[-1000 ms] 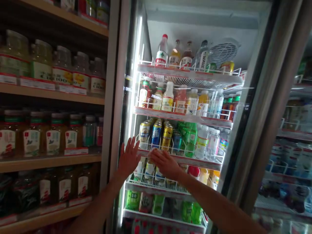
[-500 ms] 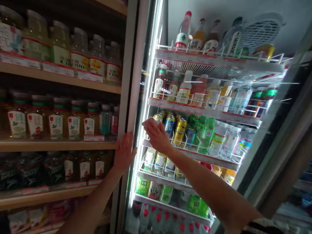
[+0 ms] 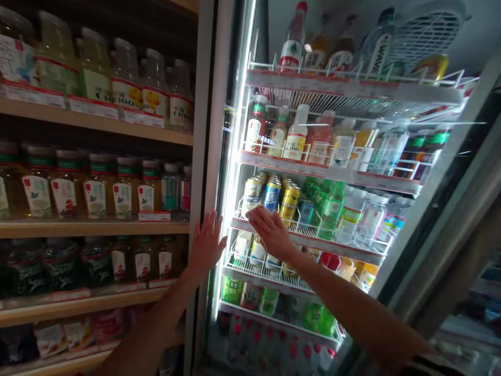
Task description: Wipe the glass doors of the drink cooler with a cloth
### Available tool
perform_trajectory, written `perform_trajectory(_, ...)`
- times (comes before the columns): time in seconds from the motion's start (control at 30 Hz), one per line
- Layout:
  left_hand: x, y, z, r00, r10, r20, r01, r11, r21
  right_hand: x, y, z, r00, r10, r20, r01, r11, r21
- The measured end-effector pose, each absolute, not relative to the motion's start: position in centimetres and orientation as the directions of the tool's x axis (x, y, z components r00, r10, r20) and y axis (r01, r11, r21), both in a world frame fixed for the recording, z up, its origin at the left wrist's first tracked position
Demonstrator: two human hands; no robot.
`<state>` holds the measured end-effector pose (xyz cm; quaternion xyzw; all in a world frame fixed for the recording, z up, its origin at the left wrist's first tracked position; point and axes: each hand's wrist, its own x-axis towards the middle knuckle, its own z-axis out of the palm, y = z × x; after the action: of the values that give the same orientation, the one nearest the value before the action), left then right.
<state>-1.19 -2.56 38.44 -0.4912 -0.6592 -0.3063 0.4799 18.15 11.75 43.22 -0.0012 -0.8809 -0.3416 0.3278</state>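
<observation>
Bracing spread left hand on fridge frame; hovering open right hand by cans: likely slick, stiff; grip mid-body.

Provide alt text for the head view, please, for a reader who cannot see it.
A person's open right hand reaches to the front of a wire shelf of drink cans in a lit cooler, while the left hand lies flat against the cooler's left frame. Wooden shelves of bottled drinks stand beside it.

Dim wooden shelves, probably a shop.
</observation>
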Motion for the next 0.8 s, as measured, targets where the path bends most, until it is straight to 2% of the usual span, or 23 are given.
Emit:
perform_trajectory(0.1,1.3,-1.0,39.7,0.012,0.375,0.927,0.951,0.282,-0.126,21.7,12.8,42.7,-0.814,-0.321,0.484,0.125,0.716,0.687)
perform_trajectory(0.17,3.1,0.1,40.6,0.059,0.371,0.927,0.956,0.246,-0.159,23.7,13.7,43.4,-0.815,-0.336,0.472,0.122,0.697,0.707)
perform_trajectory(0.3,6.4,2.4,41.9,0.131,0.338,0.932,0.966,0.166,-0.196,26.3,15.3,46.3,-0.674,-0.140,0.725,0.443,0.709,0.548)
perform_trajectory(0.37,8.1,3.5,42.2,0.146,0.339,0.929,0.970,0.134,-0.201,27.7,15.8,46.1,-0.632,-0.110,0.767,0.496,0.703,0.509)
perform_trajectory(0.53,11.3,5.3,42.8,0.193,0.328,0.925,0.970,0.077,-0.229,31.9,16.7,43.9,-0.786,-0.220,0.578,0.295,0.688,0.663)
perform_trajectory(0.6,12.3,5.9,43.4,0.205,0.321,0.925,0.968,0.074,-0.240,33.1,17.4,45.7,-0.736,-0.185,0.652,0.382,0.681,0.624)
perform_trajectory(0.7,13.9,6.7,44.3,0.219,0.291,0.931,0.966,0.071,-0.249,34.2,18.4,48.7,-0.522,-0.114,0.845,0.594,0.662,0.457)
perform_trajectory(0.73,14.5,6.9,44.6,0.225,0.285,0.932,0.965,0.066,-0.253,34.6,18.4,48.9,-0.484,-0.106,0.868,0.624,0.654,0.428)
perform_trajectory(0.8,15.6,7.3,44.9,0.235,0.284,0.930,0.964,0.057,-0.261,35.5,18.4,47.9,-0.521,-0.118,0.845,0.607,0.645,0.464)
